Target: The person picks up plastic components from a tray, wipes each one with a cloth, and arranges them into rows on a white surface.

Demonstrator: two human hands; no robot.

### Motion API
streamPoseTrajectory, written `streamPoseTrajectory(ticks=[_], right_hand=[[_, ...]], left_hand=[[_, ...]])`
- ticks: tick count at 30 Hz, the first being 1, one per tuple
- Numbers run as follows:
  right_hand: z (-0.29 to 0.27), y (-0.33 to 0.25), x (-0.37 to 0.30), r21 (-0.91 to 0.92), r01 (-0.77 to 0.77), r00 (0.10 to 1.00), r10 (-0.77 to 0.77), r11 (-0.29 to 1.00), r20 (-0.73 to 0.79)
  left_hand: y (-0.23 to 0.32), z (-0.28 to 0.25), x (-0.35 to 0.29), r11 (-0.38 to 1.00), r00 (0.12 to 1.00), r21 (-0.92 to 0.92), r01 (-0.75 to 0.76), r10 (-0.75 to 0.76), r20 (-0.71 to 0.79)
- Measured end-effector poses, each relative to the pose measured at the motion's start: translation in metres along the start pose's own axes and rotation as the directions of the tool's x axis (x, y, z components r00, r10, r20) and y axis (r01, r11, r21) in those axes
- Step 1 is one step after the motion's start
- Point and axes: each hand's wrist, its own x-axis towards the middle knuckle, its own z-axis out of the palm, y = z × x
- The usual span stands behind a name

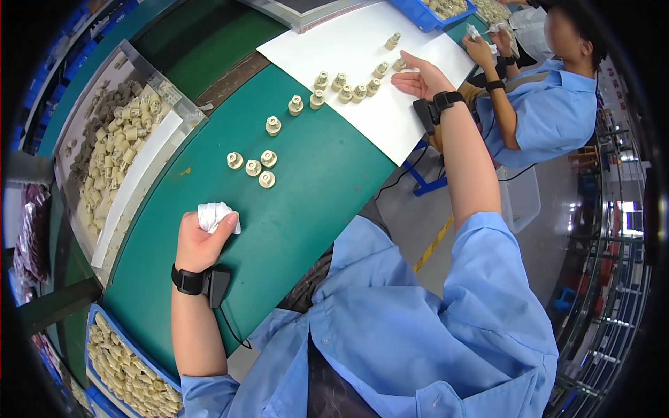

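My left hand point(198, 240) is closed around a crumpled white cloth point(214, 214) and rests on the green table point(313, 181). My right hand point(420, 78) lies open on a white paper sheet point(390, 122), its fingertips beside a small cream plastic part point(399, 64). A curved row of several cream parts point(345, 90) stands on the sheet just left of that hand. Further cream parts point(252, 167) stand on the green surface between my two hands. Both wrists wear black bands.
A clear-walled tray point(115, 143) of grey and cream parts sits at the left. A blue bin point(122, 362) of cream parts is at the lower left, another blue bin point(439, 10) at the top. A co-worker point(543, 97) in a blue shirt sits at the right.
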Motion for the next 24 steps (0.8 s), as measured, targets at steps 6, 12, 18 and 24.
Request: streamPoseTrajectory(ticks=[6,12,18,24], right_hand=[[0.005,0.0,0.0,0.032,0.033,0.999,-0.033,0.999,0.006],[0.008,-0.002,-0.02,0.128,-0.011,1.0,0.01,0.992,0.012],[0.018,0.021,-0.061,0.224,-0.054,0.992,0.027,0.973,0.123],[0.058,0.018,-0.094,0.155,-0.062,0.982,0.033,0.986,0.184]], left_hand=[[0.0,-0.001,-0.001,1.0,1.0,-0.008,0.017,-0.017,0.008],[-0.003,0.0,0.0,0.999,1.0,-0.046,-0.024,0.024,0.001],[0.001,-0.001,0.0,0.999,0.999,-0.047,-0.023,0.024,0.024],[0.001,0.001,-0.002,0.998,1.0,-0.061,-0.017,0.018,0.013]])
